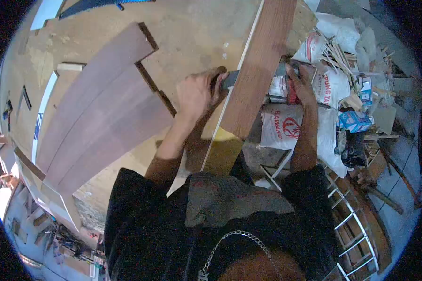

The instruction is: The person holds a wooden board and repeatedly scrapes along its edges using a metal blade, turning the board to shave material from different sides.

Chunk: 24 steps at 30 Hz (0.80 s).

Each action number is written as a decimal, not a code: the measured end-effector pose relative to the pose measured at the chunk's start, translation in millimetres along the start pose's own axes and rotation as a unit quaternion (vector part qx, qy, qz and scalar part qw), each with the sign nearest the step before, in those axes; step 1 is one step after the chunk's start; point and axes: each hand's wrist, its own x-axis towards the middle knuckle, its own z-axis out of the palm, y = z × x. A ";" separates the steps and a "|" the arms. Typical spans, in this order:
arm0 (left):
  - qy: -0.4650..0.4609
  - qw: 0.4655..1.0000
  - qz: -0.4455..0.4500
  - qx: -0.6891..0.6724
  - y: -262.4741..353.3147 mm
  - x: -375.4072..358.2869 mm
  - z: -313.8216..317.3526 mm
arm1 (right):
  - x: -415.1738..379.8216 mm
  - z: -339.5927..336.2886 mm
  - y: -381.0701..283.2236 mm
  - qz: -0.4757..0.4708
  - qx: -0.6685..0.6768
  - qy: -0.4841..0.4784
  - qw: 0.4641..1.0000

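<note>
A long reddish-brown plank (255, 75) with a pale left edge runs away from my body, between my two hands. My left hand (197, 93) is closed around the left end of a dark grey bar (230, 80), close beside the plank's edge. On the other side, my right hand (302, 83) grips the bar's right end, fingers curled. The bar's middle is hidden at the plank. Toward my chest, a yellowish wood surface (222, 152) continues from the plank's near end.
Large curved purplish-brown boards (98, 103) lie on the worktable (192, 33) at left. To the right are printed white sacks (282, 126), wood offcuts (340, 56) and a blue-and-white box (356, 121). A ladder (354, 229) lies at the lower right.
</note>
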 end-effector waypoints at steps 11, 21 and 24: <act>0.012 0.999 -0.038 -0.023 0.1 -32.3 -1.7 | -6.4 -5.6 -52.3 0.023 0.115 -0.105 0.988; -0.083 0.995 0.047 0.031 -13.4 11.8 -3.4 | -2.8 -6.8 -46.2 0.060 0.228 -0.117 0.965; -0.134 0.986 0.039 0.085 -7.4 22.1 3.4 | 7.5 -2.5 -39.8 0.127 0.255 -0.091 0.954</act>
